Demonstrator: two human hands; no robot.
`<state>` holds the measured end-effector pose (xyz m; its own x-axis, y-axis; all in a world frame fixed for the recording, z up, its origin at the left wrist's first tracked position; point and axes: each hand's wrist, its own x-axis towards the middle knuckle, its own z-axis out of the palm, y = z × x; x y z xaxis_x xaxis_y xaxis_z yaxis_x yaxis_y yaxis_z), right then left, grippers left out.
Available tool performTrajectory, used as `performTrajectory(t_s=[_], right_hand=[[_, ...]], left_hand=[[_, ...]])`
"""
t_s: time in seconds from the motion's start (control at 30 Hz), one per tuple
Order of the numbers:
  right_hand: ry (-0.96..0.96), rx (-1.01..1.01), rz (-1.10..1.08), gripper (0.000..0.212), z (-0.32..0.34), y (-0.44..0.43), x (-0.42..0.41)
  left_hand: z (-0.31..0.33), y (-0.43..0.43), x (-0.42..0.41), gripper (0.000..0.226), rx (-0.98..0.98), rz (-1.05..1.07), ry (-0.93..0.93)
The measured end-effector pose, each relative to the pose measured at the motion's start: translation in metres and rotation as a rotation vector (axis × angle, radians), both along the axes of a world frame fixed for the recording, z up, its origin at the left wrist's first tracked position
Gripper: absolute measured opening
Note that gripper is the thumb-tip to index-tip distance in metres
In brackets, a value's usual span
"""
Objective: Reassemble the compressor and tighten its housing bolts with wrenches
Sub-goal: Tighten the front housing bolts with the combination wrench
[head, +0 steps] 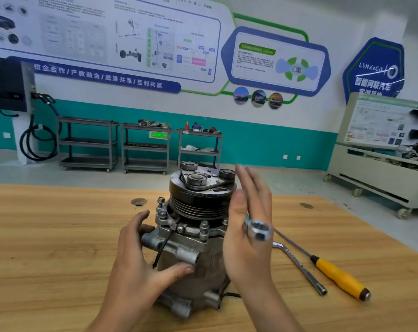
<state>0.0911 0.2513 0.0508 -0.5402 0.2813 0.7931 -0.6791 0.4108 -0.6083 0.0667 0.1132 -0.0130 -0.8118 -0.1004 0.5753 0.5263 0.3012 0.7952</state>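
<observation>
Left hand spread wide, steadying the compressor. Right hand has straight fingers and carries a wrench, grip unclear. The nearest bolt lies just left of the wrench.

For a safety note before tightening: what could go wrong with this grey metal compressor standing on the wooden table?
The grey metal compressor stands on end, steadied only by the left hand; wrench force might tip it. The silver ring wrench seems loosely held in the right hand and might fall.

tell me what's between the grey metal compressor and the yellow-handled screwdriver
Head view: the right hand, a silver ring spanner head at it, and a bent steel socket wrench lying on the wooden table.
</observation>
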Motion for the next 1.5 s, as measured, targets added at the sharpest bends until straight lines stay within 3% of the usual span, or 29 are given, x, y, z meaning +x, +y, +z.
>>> performTrajectory(t_s=[0.07, 0.3, 0.57, 0.87, 1.13, 1.3, 1.5], right_hand=[[0.048, -0.09, 0.045, 0.021, 0.016, 0.001, 0.0], [0.269, -0.756, 0.304, 0.039, 0.083, 0.031, 0.003], [-0.292, -1.206, 0.599, 0.064, 0.091, 0.083, -0.061], [-0.502, -1.258, 0.699, 0.052, 0.058, 0.1, -0.111], [-0.749, -1.104, 0.716, 0.036, 0.061, 0.092, -0.131], [-0.754, -1.135, 0.712, 0.036, 0.056, 0.094, -0.132], [-0.63, -1.215, 0.62, 0.036, 0.052, 0.096, -0.127]], left_hand=[[0.0, 0.0, 0.0, 0.103, 0.0, -0.001, -0.002], [-0.003, -0.002, -0.001, 0.108, -0.036, 0.018, -0.014], [0.0, -0.002, 0.001, 0.109, -0.073, 0.019, -0.017], [0.0, -0.002, 0.001, 0.103, -0.061, 0.011, -0.006], [0.0, -0.001, 0.002, 0.098, -0.088, 0.027, 0.007], [-0.002, -0.001, 0.002, 0.102, -0.103, 0.062, 0.026], [0.0, 0.001, 0.004, 0.102, -0.107, 0.091, 0.029]])
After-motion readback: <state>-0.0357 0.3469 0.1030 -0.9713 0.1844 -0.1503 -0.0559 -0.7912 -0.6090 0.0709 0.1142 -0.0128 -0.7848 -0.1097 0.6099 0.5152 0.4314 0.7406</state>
